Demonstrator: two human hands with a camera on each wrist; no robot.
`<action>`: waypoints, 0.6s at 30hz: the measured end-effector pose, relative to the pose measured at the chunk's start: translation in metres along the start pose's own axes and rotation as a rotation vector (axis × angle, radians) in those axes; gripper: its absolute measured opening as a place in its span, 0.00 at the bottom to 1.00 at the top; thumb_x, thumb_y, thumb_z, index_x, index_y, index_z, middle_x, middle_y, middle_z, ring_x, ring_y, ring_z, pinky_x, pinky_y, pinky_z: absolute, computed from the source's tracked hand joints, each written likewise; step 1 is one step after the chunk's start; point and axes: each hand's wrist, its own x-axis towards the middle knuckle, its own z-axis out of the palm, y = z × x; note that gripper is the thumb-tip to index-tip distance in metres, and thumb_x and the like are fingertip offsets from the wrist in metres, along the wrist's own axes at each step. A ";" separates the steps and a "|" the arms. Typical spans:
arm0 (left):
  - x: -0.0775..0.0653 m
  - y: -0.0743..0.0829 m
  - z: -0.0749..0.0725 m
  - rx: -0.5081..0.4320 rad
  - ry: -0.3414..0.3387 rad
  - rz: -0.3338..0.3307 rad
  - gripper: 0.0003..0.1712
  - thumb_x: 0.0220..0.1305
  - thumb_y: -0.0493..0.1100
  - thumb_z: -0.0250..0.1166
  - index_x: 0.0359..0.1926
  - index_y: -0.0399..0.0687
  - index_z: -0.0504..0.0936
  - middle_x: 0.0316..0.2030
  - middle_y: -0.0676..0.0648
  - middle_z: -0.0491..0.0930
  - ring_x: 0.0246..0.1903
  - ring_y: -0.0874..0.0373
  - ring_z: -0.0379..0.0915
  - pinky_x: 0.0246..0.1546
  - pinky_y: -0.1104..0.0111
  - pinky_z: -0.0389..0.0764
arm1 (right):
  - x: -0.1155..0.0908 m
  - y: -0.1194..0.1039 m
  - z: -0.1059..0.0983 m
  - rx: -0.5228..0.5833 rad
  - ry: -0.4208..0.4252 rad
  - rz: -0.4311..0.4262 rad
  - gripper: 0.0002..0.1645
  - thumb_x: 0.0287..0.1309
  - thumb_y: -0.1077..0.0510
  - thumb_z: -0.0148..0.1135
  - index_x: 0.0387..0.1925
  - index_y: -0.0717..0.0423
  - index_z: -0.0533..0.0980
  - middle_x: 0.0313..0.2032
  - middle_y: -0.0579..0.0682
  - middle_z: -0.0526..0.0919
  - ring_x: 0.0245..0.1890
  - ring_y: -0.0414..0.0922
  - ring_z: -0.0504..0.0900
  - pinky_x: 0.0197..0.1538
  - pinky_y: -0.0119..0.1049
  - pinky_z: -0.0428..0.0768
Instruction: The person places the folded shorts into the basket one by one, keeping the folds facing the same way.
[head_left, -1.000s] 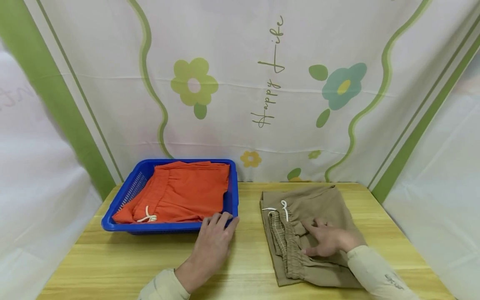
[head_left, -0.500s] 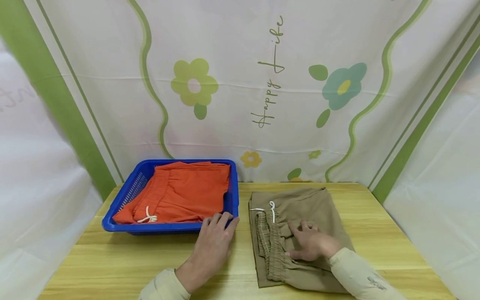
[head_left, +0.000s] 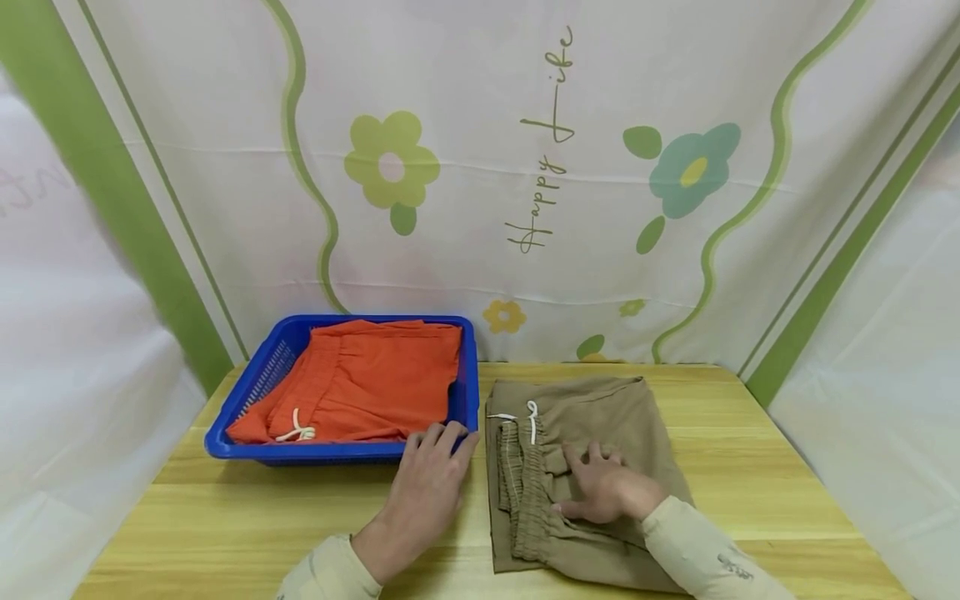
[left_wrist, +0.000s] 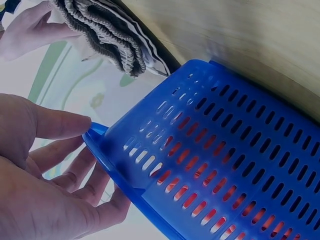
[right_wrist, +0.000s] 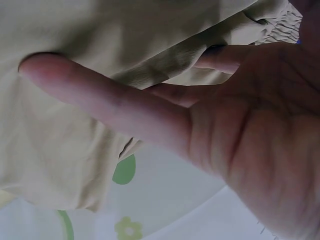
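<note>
My left hand point(head_left: 423, 492) grips the near right corner of a blue plastic basket point(head_left: 322, 454), fingers over the rim and thumb against the corner, as the left wrist view shows. Folded orange trousers point(head_left: 390, 383) with a pale drawstring lie inside the basket. To its right, folded khaki trousers point(head_left: 622, 408) lie on the table, their gathered elastic waistband point(head_left: 530, 500) facing left and a white drawstring point(head_left: 533, 421) on top. My right hand point(head_left: 603, 487) rests on the khaki trousers with its fingers spread; the right wrist view has its fingers extended against the cloth point(right_wrist: 55, 145).
Under everything is a light wood-grain table point(head_left: 315, 508). A white curtain point(head_left: 465, 200) with printed flowers hangs behind its far edge, and more white cloth point(head_left: 885, 333) closes in both sides. The khaki trousers' left edge lies close to the basket's right side.
The khaki trousers have slid left across the table toward the basket, with my right hand on top of them. My left hand and the basket have stayed in place.
</note>
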 end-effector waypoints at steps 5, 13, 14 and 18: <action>0.000 0.000 -0.001 -0.012 0.001 -0.008 0.33 0.43 0.30 0.76 0.55 0.44 0.85 0.48 0.45 0.78 0.49 0.45 0.75 0.44 0.53 0.77 | 0.000 -0.001 0.002 0.008 0.011 -0.002 0.63 0.56 0.28 0.66 0.78 0.61 0.54 0.70 0.80 0.54 0.64 0.84 0.55 0.63 0.76 0.58; 0.000 0.002 -0.001 -0.088 0.022 -0.040 0.30 0.50 0.32 0.74 0.57 0.45 0.84 0.50 0.43 0.78 0.51 0.44 0.75 0.47 0.52 0.77 | -0.015 0.004 -0.007 0.131 0.067 -0.037 0.66 0.53 0.29 0.70 0.77 0.66 0.54 0.69 0.82 0.54 0.68 0.79 0.56 0.65 0.72 0.60; 0.000 0.003 -0.002 -0.100 0.031 -0.044 0.28 0.53 0.33 0.74 0.58 0.46 0.83 0.50 0.43 0.78 0.51 0.44 0.75 0.48 0.51 0.77 | -0.016 0.005 -0.008 0.135 0.082 -0.048 0.66 0.52 0.29 0.71 0.76 0.66 0.55 0.69 0.82 0.55 0.67 0.78 0.58 0.64 0.72 0.62; 0.001 0.008 -0.004 -0.144 0.074 -0.050 0.26 0.59 0.35 0.71 0.60 0.48 0.83 0.52 0.42 0.78 0.52 0.42 0.74 0.50 0.47 0.77 | -0.020 0.008 -0.011 0.118 0.155 -0.062 0.64 0.51 0.29 0.71 0.75 0.64 0.58 0.67 0.79 0.60 0.63 0.77 0.66 0.58 0.73 0.68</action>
